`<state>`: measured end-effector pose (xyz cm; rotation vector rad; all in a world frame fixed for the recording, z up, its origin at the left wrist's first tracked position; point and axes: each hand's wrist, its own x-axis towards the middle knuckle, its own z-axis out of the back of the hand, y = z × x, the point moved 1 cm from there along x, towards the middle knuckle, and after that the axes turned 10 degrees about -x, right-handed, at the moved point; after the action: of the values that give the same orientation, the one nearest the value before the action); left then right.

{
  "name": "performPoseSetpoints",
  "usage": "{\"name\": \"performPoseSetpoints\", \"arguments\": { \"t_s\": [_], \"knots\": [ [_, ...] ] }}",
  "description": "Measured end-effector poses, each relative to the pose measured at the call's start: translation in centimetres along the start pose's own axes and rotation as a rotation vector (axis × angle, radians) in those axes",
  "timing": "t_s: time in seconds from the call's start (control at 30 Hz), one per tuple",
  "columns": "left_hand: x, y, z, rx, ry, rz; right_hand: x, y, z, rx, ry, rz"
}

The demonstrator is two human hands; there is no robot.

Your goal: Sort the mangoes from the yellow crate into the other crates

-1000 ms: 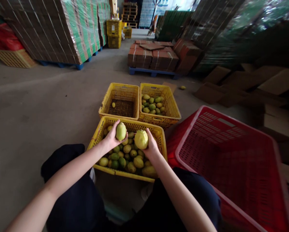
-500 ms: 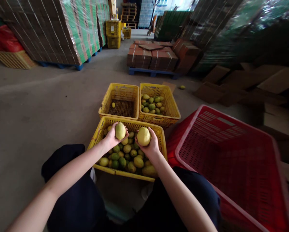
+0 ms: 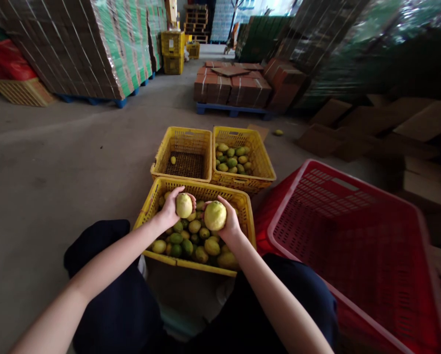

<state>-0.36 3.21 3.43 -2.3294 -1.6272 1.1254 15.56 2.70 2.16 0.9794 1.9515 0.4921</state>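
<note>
My left hand [image 3: 170, 209] is closed round a pale yellow lemon [image 3: 184, 205], with the thumb along its top. A larger yellow lemon [image 3: 215, 216], slightly greenish, sits in my right hand [image 3: 230, 222], fingers wrapped round its far side. Both hands are held apart, above the near yellow crate [image 3: 198, 266]. That crate holds many green and yellow lemons [image 3: 194, 226], partly hidden by my hands and wrists.
Behind stand two more yellow crates, the left one [image 3: 162, 164] with one small lemon, the right one [image 3: 262, 160] with several. A large red crate [image 3: 279, 216] is at my right. Boxes on a blue pallet [image 3: 233, 109] and flattened cardboard [image 3: 327, 137] lie beyond.
Both lemons have been turned in my hands, showing other sides. My right hand has moved slightly left and nearer to me, my left hand barely.
</note>
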Motion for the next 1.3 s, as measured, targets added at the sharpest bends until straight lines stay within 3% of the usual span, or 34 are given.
{"name": "performPoseSetpoints", "arguments": {
  "t_s": [0.17, 0.3, 0.43, 0.63, 0.8, 1.03, 1.17, 1.3],
  "knots": [
    [-1.4, 0.0, -0.6, 0.252, 0.171, -0.103, -1.3, 0.2, -0.7, -0.219, 0.031, 0.312],
    [-1.8, 0.2, -0.6, 0.326, 0.249, -0.094, -1.5, 0.1, -0.5, -0.303, 0.053, 0.398],
    [-1.4, 0.3, -0.7, 0.248, 0.199, -0.048, -1.1, 0.1, -0.4, -0.229, 0.038, 0.310],
    [0.1, 0.0, 0.2, -0.100, -0.071, 0.098, -0.4, 0.1, -0.2, 0.110, 0.064, -0.020],
    [0.8, -0.1, 0.8, -0.144, -0.171, 0.115, -0.1, 0.2, 0.1, 0.166, -0.032, -0.061],
    [0.5, 0.1, 0.3, -0.121, -0.131, 0.200, 0.2, 0.2, 0.0, 0.148, -0.077, -0.091],
    [0.7, 0.3, 0.2, -0.064, -0.089, 0.141, 0.4, 0.3, 0.5, 0.145, -0.027, -0.060],
    [0.9, 0.4, 0.3, 0.126, 0.006, -0.004, 0.4, 0.3, 0.6, -0.017, -0.110, 0.079]
  ]
}}
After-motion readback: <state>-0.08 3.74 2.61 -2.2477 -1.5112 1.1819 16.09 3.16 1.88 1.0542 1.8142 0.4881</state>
